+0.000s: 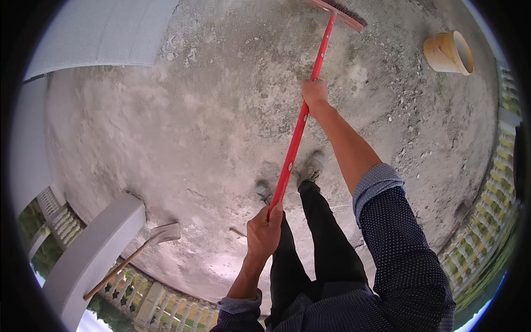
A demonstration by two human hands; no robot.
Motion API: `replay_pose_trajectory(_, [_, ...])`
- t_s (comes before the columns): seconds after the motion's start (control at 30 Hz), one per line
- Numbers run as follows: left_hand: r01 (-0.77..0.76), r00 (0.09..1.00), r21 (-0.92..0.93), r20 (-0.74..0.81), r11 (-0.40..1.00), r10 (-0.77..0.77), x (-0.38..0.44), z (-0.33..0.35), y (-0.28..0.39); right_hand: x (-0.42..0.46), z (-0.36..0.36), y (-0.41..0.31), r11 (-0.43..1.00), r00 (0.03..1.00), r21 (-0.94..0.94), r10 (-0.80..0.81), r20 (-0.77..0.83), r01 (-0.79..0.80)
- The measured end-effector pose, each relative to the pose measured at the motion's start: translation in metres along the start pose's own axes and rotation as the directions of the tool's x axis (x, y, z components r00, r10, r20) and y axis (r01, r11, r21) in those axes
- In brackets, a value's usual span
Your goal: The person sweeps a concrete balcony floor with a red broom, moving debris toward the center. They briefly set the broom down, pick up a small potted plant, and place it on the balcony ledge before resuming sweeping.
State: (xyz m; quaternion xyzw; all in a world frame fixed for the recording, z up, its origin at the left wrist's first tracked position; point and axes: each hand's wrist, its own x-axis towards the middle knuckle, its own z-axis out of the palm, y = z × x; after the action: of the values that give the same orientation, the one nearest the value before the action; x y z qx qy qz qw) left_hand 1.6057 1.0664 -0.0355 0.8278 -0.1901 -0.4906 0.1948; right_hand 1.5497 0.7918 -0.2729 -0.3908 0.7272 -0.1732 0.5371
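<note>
A push broom (295, 143) with a long red handle slants up across the middle of the view, its red head and dark bristles at the top edge on the rough concrete floor. My left hand (264, 232) is closed around the handle's lower end, near my body. Further up the handle, my right hand (315, 92) grips it with the arm stretched out. Between the hands, the handle passes above my two shoes. Small rubble and dust lie on the floor around the broom head and down the right side.
A yellowish bucket (443, 53) stands at the upper right. A shovel (166, 233) leans by a square white pillar (99, 253) at the lower left. A small brush-like tool (237, 233) lies behind my feet. White balustrades (483, 220) edge the floor; a pale wall (103, 33) stands upper left.
</note>
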Motion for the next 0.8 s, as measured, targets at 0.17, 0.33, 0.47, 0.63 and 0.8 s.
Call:
replay_pose_trajectory(0.17, [0.186,0.982,0.128,0.005,0.974,-0.188,-0.117,-0.039,-0.135,-0.173,0.010,0.111,0.999,0.999,-0.040,0.016,0.035,-0.014])
replay_pose_trajectory(0.33, [0.327,0.939,0.281,0.012,0.902,-0.344,-0.306,-0.095,-0.246,-0.382,-0.007,0.155,0.829,0.783,0.064,0.496,0.376,-0.556])
replay_pose_trajectory(0.47, [0.247,0.951,0.401,0.075,0.882,-0.300,-0.289,-0.080,-0.227,-0.342,-0.014,0.190,0.854,0.822,-0.067,0.515,0.245,-0.515])
replay_pose_trajectory(0.63, [0.243,0.909,0.269,0.272,0.932,-0.315,-0.084,-0.008,-0.076,-0.114,-0.054,0.173,0.949,0.954,-0.200,0.198,-0.224,-0.244])
replay_pose_trajectory(0.8, [0.170,0.927,0.116,0.319,0.979,-0.199,-0.062,0.010,-0.043,-0.085,-0.092,0.087,0.973,0.971,-0.103,0.191,-0.143,-0.206])
